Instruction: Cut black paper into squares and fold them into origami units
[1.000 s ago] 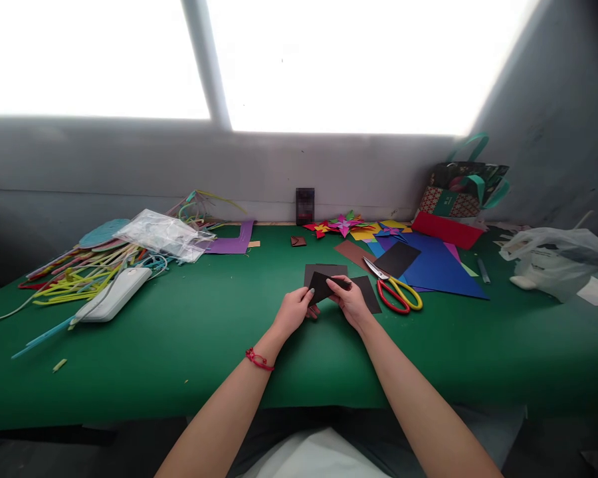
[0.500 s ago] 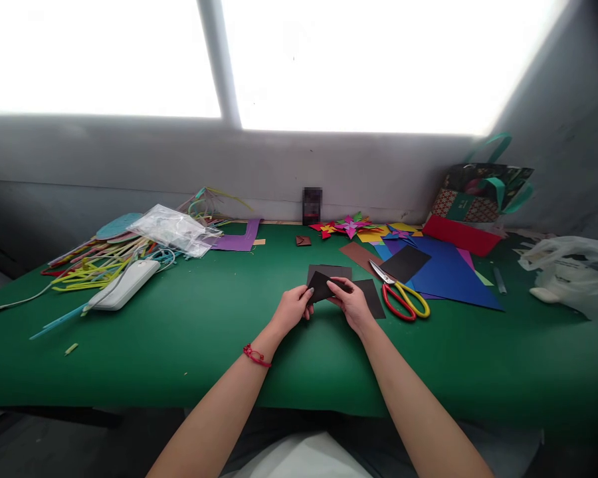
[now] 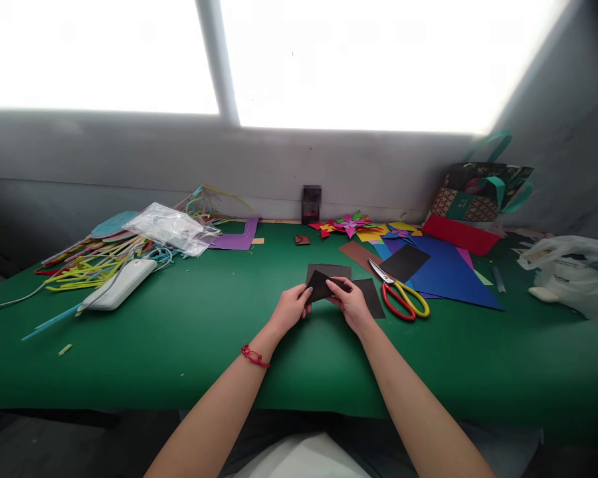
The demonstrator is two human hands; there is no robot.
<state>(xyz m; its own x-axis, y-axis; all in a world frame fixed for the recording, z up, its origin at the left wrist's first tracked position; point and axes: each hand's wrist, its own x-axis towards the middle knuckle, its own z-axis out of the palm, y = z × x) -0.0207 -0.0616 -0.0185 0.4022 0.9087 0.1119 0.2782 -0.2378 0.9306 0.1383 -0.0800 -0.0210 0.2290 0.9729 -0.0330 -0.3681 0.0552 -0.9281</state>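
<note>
A small piece of black paper (image 3: 319,285) is held between my two hands above the green table. My left hand (image 3: 293,304) pinches its left corner, thumb on top. On the opposite side, my right hand (image 3: 349,302) grips the right edge between thumb and fingers. Beneath and behind it lie a dark paper sheet (image 3: 339,271) and another black sheet (image 3: 373,299), both partly covered by the hands. Scissors (image 3: 402,292) with one red and one yellow handle rest just right of my right hand, blades slightly apart.
Blue paper (image 3: 453,275), a black sheet (image 3: 406,263) and brown paper (image 3: 357,255) lie to the right. Folded paper flowers (image 3: 349,224), a small brown folded piece (image 3: 301,239) and a phone (image 3: 311,204) sit at the back. A white power strip (image 3: 122,284) lies left, near pipe cleaners (image 3: 97,271).
Both hands keep almost the same hold on the black paper. The view has shifted very slightly; nothing has been taken up or put down.
</note>
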